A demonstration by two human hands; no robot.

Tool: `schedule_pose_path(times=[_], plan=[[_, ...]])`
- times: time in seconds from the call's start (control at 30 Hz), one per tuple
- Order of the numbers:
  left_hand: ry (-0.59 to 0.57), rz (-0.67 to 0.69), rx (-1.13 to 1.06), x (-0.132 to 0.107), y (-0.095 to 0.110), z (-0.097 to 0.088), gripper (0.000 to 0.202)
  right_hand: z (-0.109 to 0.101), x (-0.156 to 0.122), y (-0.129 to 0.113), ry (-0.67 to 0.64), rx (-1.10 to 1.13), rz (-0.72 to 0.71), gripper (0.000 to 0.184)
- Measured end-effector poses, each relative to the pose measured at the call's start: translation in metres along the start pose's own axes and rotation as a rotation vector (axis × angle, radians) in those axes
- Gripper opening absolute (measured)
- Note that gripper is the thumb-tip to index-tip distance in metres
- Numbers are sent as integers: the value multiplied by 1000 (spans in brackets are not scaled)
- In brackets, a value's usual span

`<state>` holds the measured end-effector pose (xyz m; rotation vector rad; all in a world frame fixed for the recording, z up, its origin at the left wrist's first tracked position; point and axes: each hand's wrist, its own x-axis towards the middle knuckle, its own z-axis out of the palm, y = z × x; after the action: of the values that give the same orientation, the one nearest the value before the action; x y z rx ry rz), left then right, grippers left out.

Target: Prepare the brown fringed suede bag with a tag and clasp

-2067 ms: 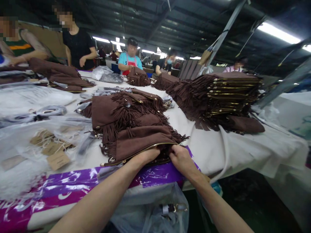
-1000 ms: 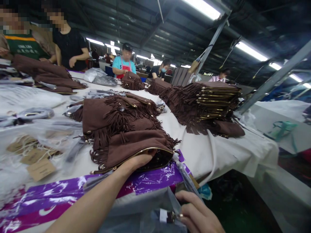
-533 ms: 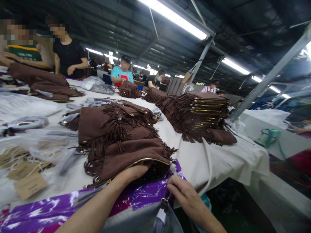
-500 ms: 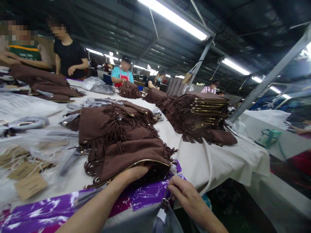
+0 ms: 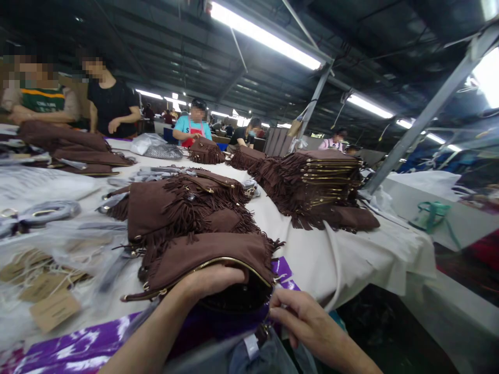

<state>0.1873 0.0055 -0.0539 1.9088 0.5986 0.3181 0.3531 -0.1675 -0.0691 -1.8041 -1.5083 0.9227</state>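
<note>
A brown fringed bag point(image 5: 218, 244) lies at the table's front edge, its gold zipper undone and its dark mouth facing me. My left hand point(image 5: 212, 280) reaches into that mouth and holds the upper side up; its fingertips are partly hidden inside. At the bag's right end my right hand point(image 5: 294, 311) is closed in a pinch on the metal clasp of a wrapped strap, close to the end of the zipper. The strap point(image 5: 253, 348), in greyish wrapping with a white label, hangs below the fingers. Whether the clasp is joined to the bag I cannot tell.
More brown fringed bags point(image 5: 152, 208) lie just behind, and a tall stack point(image 5: 331, 176) stands at right. Paper tags point(image 5: 54, 309) with white strings and wrapped straps point(image 5: 50, 210) are at left. Purple plastic point(image 5: 81, 337) covers the front edge. Several people work across the table.
The bag's mouth has opened wider as my left hand lifted its upper side. My right hand has stayed by the bag's right end, and the strap's clasp has come closer to it.
</note>
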Motion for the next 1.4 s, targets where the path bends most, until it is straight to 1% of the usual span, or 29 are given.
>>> schedule_pose_path(times=[0.07, 0.17, 0.2, 0.23, 0.27, 0.33, 0.43, 0.47, 0.5, 0.57, 0.63, 0.67, 0.73, 0.87, 0.9, 1.07, 1.23, 1.4], plan=[[-116, 45, -132, -3, 4, -2, 17, -1, -1, -7, 23, -47, -52, 25], [-360, 77, -548, 0, 2, 4, 19, -6, -3, -15, 48, -19, -103, 24], [-401, 64, -661, 2, -1, 8, 22, -7, -2, -16, 49, 13, -105, 24], [-413, 51, -745, 4, -3, 12, 24, -8, -1, -17, 49, 34, -105, 24], [-395, 57, -783, 6, -5, 17, 26, -9, 0, -17, 53, 43, -111, 25], [-315, 110, -724, 10, -8, 28, 24, -8, 4, -16, 70, 61, -121, 25], [-179, 217, -544, 12, -9, 40, 14, -5, 11, -14, 46, 194, -97, 27], [-165, 248, -489, 13, -10, 43, 13, -4, 13, -13, 34, 235, -79, 27], [-180, 271, -449, 14, -11, 45, 14, -3, 15, -12, 27, 258, -63, 27], [-262, 291, -388, 17, -15, 48, 17, -2, 16, -10, 29, 258, -51, 28], [-331, 270, -352, 19, -19, 48, 22, -2, 15, -9, 27, 265, -45, 30], [-338, 253, -349, 20, -22, 48, 24, -4, 14, -9, 21, 284, -39, 31], [-316, 223, -347, 22, -26, 46, 27, -7, 9, -8, 30, 313, -43, 33], [-282, 179, -320, 24, -31, 40, 29, -18, -6, -6, 177, 240, -150, 36], [-279, 176, -315, 24, -31, 38, 30, -20, -9, -5, 199, 242, -158, 37], [-284, 150, -287, 22, -28, 36, 28, -26, -19, 3, 208, 439, -39, 42], [-320, 151, -261, 20, -26, 36, 26, -28, -13, 1, 248, 445, -16, 50], [-356, 168, -249, 20, -27, 36, 27, -30, -1, 6, 282, 471, -36, 47]])
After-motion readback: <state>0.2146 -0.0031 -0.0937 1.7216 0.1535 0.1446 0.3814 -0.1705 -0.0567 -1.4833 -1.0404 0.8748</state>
